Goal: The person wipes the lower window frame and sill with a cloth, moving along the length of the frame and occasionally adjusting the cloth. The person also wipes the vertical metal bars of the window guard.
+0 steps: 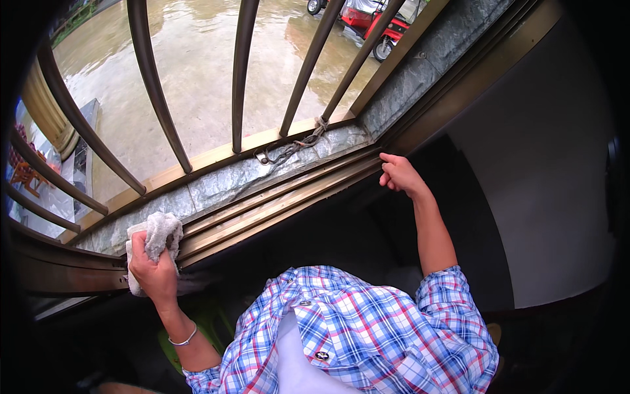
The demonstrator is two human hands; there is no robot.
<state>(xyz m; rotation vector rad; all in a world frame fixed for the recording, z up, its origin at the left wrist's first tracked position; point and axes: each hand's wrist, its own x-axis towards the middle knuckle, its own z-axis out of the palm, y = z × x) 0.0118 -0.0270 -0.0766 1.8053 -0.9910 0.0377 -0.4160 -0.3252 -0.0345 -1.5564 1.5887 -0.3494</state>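
Observation:
My left hand [153, 273] grips a bunched greyish-white cloth [166, 231] at the left end of the metal sliding-window track [256, 216]. The cloth lies over that end of the track, beside the edge of the brown window frame [74, 266], and part of it hangs below my fingers. At the track's right end is my right hand [403, 175], its index finger stretched towards the corner and the other fingers curled. Nothing shows in that hand. Whether its fingertip touches the metal, I cannot tell.
Beyond the track runs a grey stone sill [221, 184], then brown metal bars [241, 74] on a lower rail. A twisted cord [305, 143] is tied to one bar and lies along the sill. Outside are wet ground and a red vehicle [381, 24]. A green chair [209, 327] stands below.

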